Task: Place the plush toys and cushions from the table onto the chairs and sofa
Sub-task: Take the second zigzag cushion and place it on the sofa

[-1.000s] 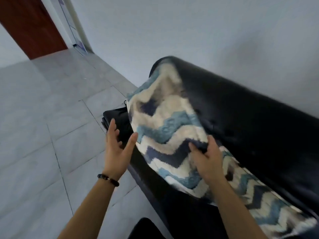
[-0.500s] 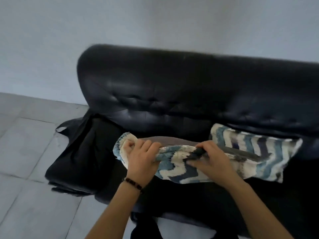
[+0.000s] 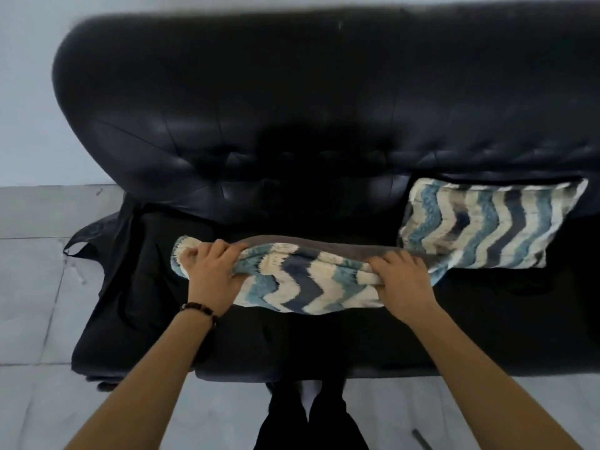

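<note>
A blue, navy and cream zigzag cushion [image 3: 302, 284] hangs just above the seat of the black leather sofa [image 3: 324, 125], held by its upper edge. My left hand [image 3: 211, 274] grips its left end with fingers curled over the top. My right hand [image 3: 402, 280] grips its right end the same way. A second cushion [image 3: 487, 222] of the same pattern leans against the sofa's backrest on the right, just behind the held one's right end.
A black cloth [image 3: 130, 287] covers the sofa seat and hangs over its left end. Grey floor tiles [image 3: 29, 287] lie to the left and in front. My legs in dark trousers [image 3: 308, 417] stand at the sofa's front edge. A pale wall [image 3: 26, 92] rises behind.
The view has swung from the sofa's end to face it squarely. Both hands have taken hold of the cushion's top edge and spread wider apart along it, the cushion now low over the seat.
</note>
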The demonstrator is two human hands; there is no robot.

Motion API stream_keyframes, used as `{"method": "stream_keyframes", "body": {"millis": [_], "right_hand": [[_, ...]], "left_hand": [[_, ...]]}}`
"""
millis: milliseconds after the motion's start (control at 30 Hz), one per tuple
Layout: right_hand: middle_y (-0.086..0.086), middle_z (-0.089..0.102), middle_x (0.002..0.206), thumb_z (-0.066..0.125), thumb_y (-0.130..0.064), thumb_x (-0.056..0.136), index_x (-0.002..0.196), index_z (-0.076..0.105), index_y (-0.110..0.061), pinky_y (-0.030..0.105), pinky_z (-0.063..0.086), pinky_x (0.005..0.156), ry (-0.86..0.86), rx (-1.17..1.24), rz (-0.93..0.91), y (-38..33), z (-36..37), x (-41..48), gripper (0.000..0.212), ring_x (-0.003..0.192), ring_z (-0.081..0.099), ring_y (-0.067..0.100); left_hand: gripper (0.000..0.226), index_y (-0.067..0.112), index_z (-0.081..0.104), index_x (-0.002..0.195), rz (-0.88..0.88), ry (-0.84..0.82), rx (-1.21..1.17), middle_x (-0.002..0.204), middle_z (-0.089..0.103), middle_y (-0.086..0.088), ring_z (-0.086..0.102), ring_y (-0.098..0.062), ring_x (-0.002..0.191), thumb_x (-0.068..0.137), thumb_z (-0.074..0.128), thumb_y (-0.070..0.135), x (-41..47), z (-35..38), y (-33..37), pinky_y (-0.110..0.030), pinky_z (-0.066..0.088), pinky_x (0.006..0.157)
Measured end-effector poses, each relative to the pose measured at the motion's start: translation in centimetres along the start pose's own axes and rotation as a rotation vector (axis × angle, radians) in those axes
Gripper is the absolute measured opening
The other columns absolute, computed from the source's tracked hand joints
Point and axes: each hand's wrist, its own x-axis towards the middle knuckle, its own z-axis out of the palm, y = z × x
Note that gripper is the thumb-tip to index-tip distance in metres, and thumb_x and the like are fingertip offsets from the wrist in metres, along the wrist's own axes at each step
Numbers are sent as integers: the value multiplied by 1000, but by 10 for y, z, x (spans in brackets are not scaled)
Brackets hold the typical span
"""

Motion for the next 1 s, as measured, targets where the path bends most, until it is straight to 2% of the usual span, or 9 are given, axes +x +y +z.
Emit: {"method": "stream_keyframes", "body": {"millis": [200,300,400,567,667,767,833,900,1000], "right_hand": [[17,63,118,80,-18,79,128,65,-22,55,44,101,199,48,21,9,52,134,52,109,59,43],[20,28,163,63,-28,98,158,33,-22,58,21,121,139,156,83,11,98,183,67,151,24,41],[15,-4,171,55,-44,102,163,3,-28,52,13,126,25,336,152,13,148,202,82,157,0,37],[7,-26,168,62,-50,95,159,-12,-42,53,28,119,144,590,208,7,218,192,98,157,-4,38],[8,-18,170,71,-55,86,159,-19,-33,37,21,116,214,794,375,6,250,198,118,157,-2,30],[7,-3,171,75,-67,69,158,-23,-30,49,18,125,174,958,492,4,263,209,137,157,8,27],[14,0,170,81,-56,73,158,-22,-31,52,18,122,169,986,569,-1,259,213,137,156,8,33],[15,0,170,82,-48,79,160,-19,-24,45,18,119,221,952,566,-5,255,210,131,155,4,35],[12,3,169,76,-46,87,161,-12,-14,24,13,107,337,880,493,-12,260,196,120,153,2,27]], "left_hand": [[49,18,66,127,-47,54,38,118,60,-15,50,-39,112,80,65,34,93,71,-32,-58,34,96],[55,16,54,142,-52,22,-8,148,42,-22,38,-45,134,90,69,21,128,128,-58,-62,40,102],[66,25,37,154,-159,-64,-116,165,18,-15,16,-38,150,95,63,40,136,181,-79,-59,31,115],[85,28,14,161,-93,17,-205,167,-9,-17,1,-39,154,94,59,55,119,246,-101,-58,30,115],[98,21,6,161,-311,193,-441,166,-10,-17,3,-35,154,90,63,57,119,263,-108,-48,24,120],[137,23,-8,160,-700,103,-822,169,1,-6,14,-23,154,66,85,59,137,269,-123,-43,22,122],[141,21,14,160,-757,72,-964,161,34,-3,39,-19,144,49,92,62,146,266,-133,-42,36,117],[110,19,50,141,-690,119,-997,133,64,6,62,-7,120,48,95,57,147,262,-135,-33,53,102],[67,20,55,126,-565,303,-975,118,66,12,65,7,104,70,91,30,135,265,-123,-21,55,92]]}}
